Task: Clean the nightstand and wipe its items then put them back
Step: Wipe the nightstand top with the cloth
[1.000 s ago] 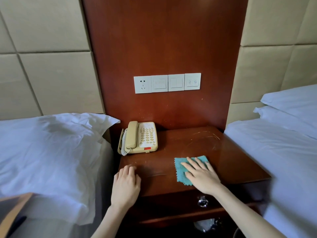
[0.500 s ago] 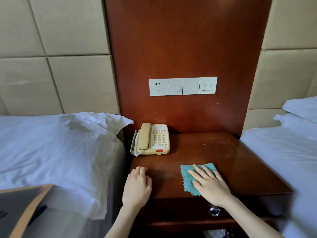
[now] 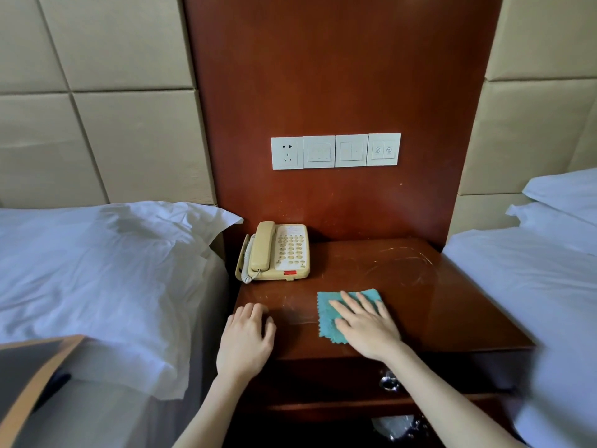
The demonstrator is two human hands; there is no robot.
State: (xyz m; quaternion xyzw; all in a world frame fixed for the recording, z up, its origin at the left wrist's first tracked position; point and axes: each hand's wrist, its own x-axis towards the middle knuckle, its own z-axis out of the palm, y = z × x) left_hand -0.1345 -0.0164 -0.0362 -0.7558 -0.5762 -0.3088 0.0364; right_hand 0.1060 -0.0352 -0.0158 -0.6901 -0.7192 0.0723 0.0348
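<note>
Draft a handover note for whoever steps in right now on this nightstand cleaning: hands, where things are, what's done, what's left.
Right hand: fingers flat, pressing the teal cloth on the nightstand top, front centre.
Left hand: rests on the top's front left edge, holding nothing.
Telephone: back left corner, handset on its cradle.
Done: cannot tell how much is wiped; pale ring marks show at back right.
Left: wipe the rest of the top, wipe the telephone, put it back.
</note>
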